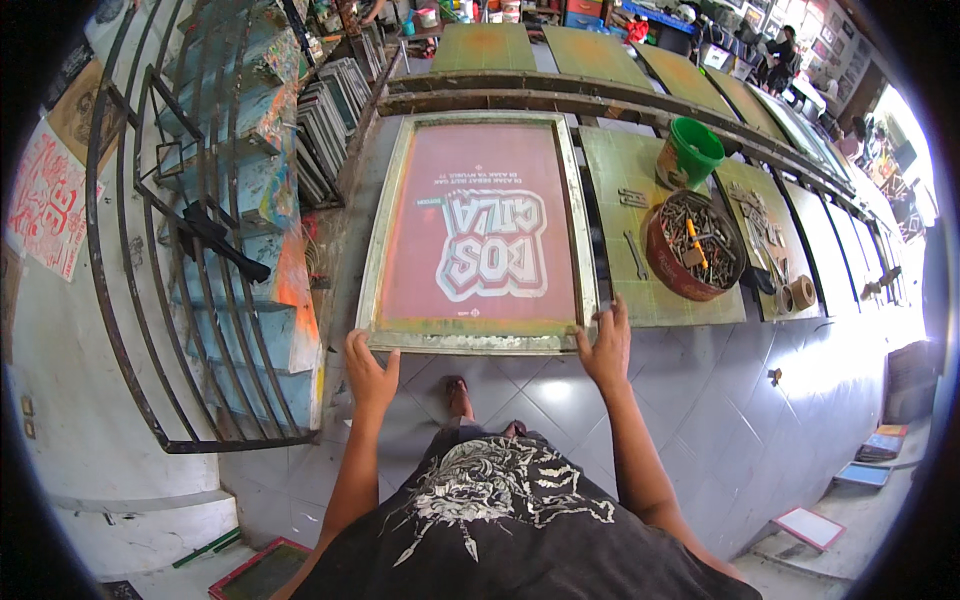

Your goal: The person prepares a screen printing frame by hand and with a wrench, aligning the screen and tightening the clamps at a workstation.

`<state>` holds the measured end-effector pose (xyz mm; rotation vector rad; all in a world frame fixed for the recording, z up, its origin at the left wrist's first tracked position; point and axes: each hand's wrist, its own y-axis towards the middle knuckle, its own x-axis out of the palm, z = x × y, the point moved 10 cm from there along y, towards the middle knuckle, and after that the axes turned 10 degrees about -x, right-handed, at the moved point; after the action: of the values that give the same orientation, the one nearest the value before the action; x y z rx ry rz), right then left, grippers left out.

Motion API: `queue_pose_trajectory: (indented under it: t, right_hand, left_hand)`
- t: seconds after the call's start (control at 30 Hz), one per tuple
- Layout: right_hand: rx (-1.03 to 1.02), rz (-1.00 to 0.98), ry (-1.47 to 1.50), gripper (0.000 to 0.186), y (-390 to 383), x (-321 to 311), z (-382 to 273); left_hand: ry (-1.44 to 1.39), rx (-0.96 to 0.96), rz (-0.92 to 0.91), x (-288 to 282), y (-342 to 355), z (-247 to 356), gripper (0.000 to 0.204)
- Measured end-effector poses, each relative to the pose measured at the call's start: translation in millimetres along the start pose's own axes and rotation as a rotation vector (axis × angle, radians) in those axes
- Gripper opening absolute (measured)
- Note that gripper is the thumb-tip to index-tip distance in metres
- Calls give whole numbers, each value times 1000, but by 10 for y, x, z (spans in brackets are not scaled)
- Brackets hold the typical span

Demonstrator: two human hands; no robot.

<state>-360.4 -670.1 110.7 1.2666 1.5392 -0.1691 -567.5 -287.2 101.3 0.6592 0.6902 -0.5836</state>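
Note:
In front of me lies a silk-screen frame (366, 285), its pale, worn rim around pinkish-red mesh (420, 220) with white block lettering that appears upside down to me. At its near left corner, my left hand (371, 372) is closed on the rim with the fingertips at the edge. My right hand (607, 350) grips the near right corner, thumb on the near bar and fingers along the outer side. The undersides of both grips are hidden. The frame rests over the printing table, with its near edge towards my body.
To the right, a greenish board holds a green bucket (690, 153), a round tin of metal hardware (655, 245) and a spanner (636, 255). Tape rolls (802, 292) lie farther right. A black metal railing (215, 250) beside painted stairs stands left, near stacked frames (325, 125). Someone sits far back right.

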Motion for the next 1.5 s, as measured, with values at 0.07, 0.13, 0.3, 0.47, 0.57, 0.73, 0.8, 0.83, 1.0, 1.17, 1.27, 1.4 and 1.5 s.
queue_pose_trajectory:
  t: [0.07,0.13,0.3,0.47,0.57,0.73,0.8,0.83,1.0,1.17,1.27,1.4,1.5]
  right_hand:
    - [-9,23,-17,42,148,-184,-103]
    - [13,33,24,42,143,-218,-76]
    - [101,-78,16,46,-139,157,240]
    - [97,-13,65,49,1,69,41]
    - [136,-37,54,48,-46,146,111]
    - [205,-120,-6,46,-49,245,157]
    - [206,-77,18,47,26,192,98]
    - [226,-37,32,47,78,121,56]
    - [237,37,-37,41,13,208,151]
    - [346,-56,-42,33,-20,381,219]
    - [381,-86,-51,34,-8,379,245]
    - [340,-116,-32,41,126,277,257]
    - [338,56,-53,33,348,-12,541]
  left_hand:
    - [153,-11,-63,123,-82,-91,51]
    - [215,-25,-81,155,-97,-99,51]
    - [100,2,-35,145,112,67,50]
    - [164,25,-135,260,294,-137,49]
    - [87,-9,-151,283,393,-134,47]
    - [18,36,-53,204,625,-162,43]
    - [71,24,-120,299,688,-339,42]
    - [72,10,-176,361,721,-382,42]
    - [-35,-9,-282,430,907,-378,43]
    - [-126,22,-275,477,1181,-345,47]
    - [-119,-61,-390,723,1211,-491,49]
    - [-127,-97,-436,842,1170,-596,49]
    - [-112,-134,-437,834,1167,-574,47]
